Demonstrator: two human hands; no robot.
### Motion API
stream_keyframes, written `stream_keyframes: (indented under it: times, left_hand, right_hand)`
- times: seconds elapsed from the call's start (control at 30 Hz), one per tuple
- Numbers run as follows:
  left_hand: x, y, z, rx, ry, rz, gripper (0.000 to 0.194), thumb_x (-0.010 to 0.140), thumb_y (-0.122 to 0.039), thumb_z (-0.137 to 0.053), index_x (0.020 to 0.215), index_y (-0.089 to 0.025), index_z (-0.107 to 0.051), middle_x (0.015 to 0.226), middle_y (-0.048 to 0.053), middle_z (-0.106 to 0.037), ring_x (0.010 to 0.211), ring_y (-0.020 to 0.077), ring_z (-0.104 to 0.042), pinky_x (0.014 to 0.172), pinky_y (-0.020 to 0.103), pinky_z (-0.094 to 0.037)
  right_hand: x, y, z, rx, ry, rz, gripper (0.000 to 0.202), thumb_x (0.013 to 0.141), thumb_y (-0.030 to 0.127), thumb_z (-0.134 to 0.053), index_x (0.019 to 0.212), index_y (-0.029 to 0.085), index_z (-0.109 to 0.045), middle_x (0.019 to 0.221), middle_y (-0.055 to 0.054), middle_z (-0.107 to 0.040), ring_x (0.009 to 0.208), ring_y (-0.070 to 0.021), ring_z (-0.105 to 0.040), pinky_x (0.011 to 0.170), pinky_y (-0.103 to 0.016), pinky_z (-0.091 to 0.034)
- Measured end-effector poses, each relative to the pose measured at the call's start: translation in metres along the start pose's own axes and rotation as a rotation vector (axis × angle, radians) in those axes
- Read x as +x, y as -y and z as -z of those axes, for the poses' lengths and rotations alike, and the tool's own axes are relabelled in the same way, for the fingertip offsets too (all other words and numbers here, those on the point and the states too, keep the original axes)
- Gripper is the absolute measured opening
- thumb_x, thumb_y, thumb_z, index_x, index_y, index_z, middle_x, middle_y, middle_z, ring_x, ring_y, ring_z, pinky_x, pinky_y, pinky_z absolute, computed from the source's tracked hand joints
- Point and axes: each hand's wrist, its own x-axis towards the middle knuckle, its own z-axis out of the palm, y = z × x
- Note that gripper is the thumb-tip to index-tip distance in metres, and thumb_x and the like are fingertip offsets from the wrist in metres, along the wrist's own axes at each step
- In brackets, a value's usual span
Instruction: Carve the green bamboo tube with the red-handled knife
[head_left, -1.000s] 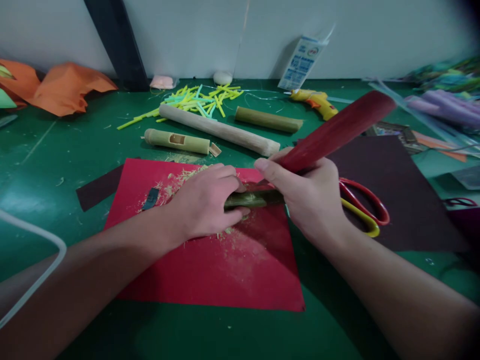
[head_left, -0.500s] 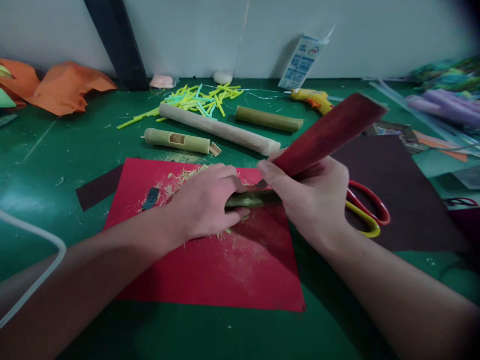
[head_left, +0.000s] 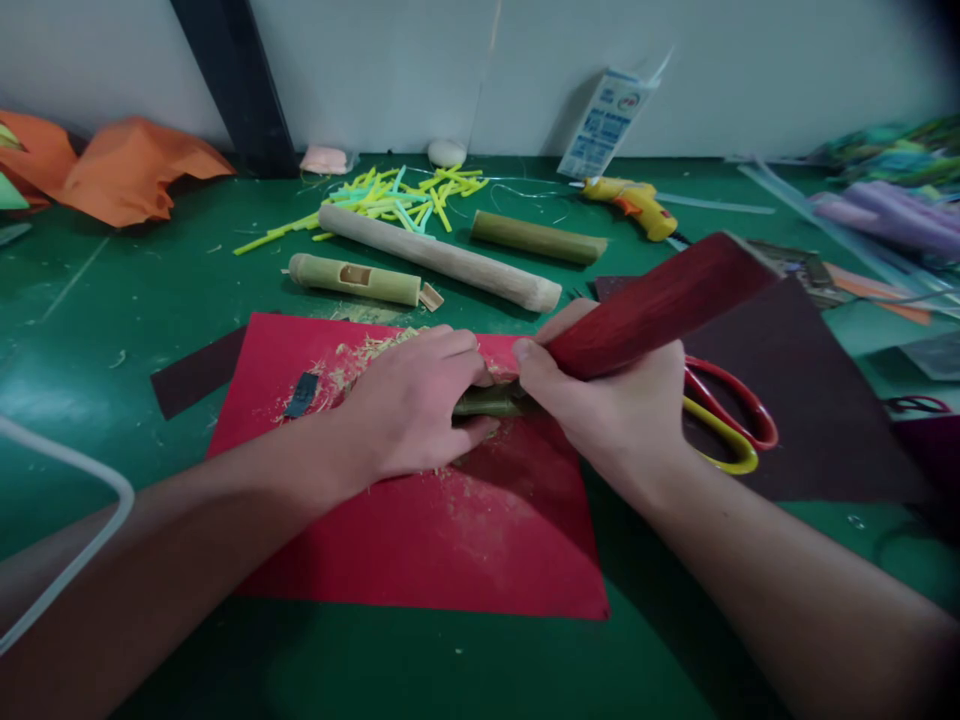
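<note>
A green bamboo piece (head_left: 487,402) lies over the red sheet (head_left: 420,560), and my left hand (head_left: 424,400) is closed around its left part. My right hand (head_left: 615,410) grips a knife by its thick red handle (head_left: 660,305), which slants up to the right. The knife's blade is mostly hidden by my fingers, close to the bamboo's right end. Pale shavings (head_left: 360,365) are scattered on the sheet beyond my left hand. A small dark scrap (head_left: 301,395) lies left of them.
Behind the sheet lie a notched bamboo tube (head_left: 390,287), a pale stick (head_left: 442,255) and another bamboo tube (head_left: 536,238). Yellow-and-red-handled scissors (head_left: 731,420) rest right of my hand on dark paper (head_left: 825,420). A yellow glue gun (head_left: 630,205) sits farther back.
My right hand has shifted slightly left, and the knife's red handle has dropped to a lower slant. More of the bamboo's right end is covered. My left hand has hardly moved.
</note>
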Motion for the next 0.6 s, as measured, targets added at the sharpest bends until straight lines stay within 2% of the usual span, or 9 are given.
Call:
stream_keyframes:
  times: [0.23,0.47,0.6]
  left_hand:
    - [-0.0005,0.0003,0.0004,-0.019,-0.002,0.0,0.019,0.084,-0.028,-0.066,0.098,-0.015,-0.066,0.098,0.008,-0.066,0.089,0.0228,-0.058,0.077,0.036,-0.047]
    - [-0.0003,0.0025,-0.0023,-0.005,-0.003,-0.014,0.017,0.085,-0.032,-0.067,0.091,-0.016,-0.064,0.093,0.007,-0.065,0.09,0.0236,-0.058,0.077,0.037,-0.047]
    - [0.0,0.0024,-0.0015,-0.004,-0.022,-0.018,0.018,0.084,-0.032,-0.068,0.087,-0.016,-0.061,0.089,0.006,-0.062,0.086,0.0222,-0.057,0.072,0.035,-0.045]
  right_hand:
    - [0.0037,0.0016,0.0029,0.032,0.115,-0.148,0.023,0.072,0.025,-0.069,0.055,0.019,-0.053,0.054,0.002,-0.05,0.055,-0.0112,-0.046,0.051,-0.026,-0.04]
    - [0.0044,0.003,0.0046,0.019,0.189,-0.093,0.026,0.071,0.027,-0.069,0.054,0.019,-0.052,0.051,0.004,-0.048,0.051,-0.0093,-0.041,0.048,-0.025,-0.034]
    - [0.0049,0.0015,0.0039,0.035,0.189,-0.082,0.027,0.077,0.024,-0.059,0.051,0.021,-0.05,0.049,0.004,-0.042,0.05,-0.0102,-0.04,0.048,-0.027,-0.033]
